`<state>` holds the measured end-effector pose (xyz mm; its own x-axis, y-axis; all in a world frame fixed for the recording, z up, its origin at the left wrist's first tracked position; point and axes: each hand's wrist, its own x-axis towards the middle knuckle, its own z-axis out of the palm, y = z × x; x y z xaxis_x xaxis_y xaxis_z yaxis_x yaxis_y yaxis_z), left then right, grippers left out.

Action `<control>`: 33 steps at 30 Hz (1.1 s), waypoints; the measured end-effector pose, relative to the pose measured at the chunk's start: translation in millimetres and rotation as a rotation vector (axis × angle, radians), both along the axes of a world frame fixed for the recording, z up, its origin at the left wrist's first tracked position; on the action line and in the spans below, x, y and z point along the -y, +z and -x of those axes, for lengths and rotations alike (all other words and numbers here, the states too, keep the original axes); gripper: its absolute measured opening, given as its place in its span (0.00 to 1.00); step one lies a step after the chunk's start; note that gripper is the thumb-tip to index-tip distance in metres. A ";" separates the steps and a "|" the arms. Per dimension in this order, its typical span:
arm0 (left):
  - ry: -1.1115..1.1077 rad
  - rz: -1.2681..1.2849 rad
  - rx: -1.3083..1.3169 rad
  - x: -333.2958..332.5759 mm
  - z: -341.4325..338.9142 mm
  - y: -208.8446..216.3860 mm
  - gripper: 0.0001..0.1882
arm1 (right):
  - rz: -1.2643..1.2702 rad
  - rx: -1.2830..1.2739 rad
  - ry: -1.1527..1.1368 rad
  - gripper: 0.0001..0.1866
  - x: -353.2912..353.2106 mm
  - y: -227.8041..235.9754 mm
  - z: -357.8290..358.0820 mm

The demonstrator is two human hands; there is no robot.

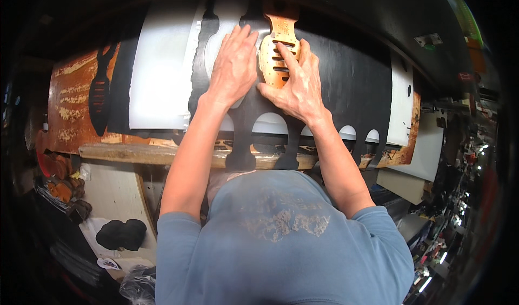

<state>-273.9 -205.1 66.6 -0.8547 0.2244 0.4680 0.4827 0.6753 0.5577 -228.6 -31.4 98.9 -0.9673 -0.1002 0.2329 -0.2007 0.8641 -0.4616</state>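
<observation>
A black sheet [346,72] lies on the bench, with several shaped openings cut out of its near edge and one by my left hand. Flat on this sheet rests my left hand [235,62], fingers stretched out together, beside an opening where white shows through. My right hand [297,81] holds a light wooden cutting die [278,62], its narrow end pointing away and dark slots across its wide part. The thumb is at the die's near end, the index finger lies over the slots, and the other fingers run along its right side.
Overhead spans a dark machine beam [346,2]. White sheets [162,72] lie left and right of the black one. A slotted black piece [99,94] rests on the worn board [70,105]. A wooden rail [135,153] edges the bench. A black bundle [121,235] sits lower left.
</observation>
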 end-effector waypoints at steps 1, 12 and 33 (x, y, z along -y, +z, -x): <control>0.004 0.090 -0.034 -1.7 6.6 -5.2 0.19 | 0.002 -0.013 0.004 0.49 -1.1 -0.4 0.1; -0.018 0.218 0.039 -2.5 9.9 -11.2 0.22 | 1.141 0.397 0.105 0.54 -75.6 36.7 -8.6; 0.019 -0.659 0.735 -53.4 -97.2 24.0 0.19 | 1.623 0.407 0.113 0.45 -80.2 11.8 -34.9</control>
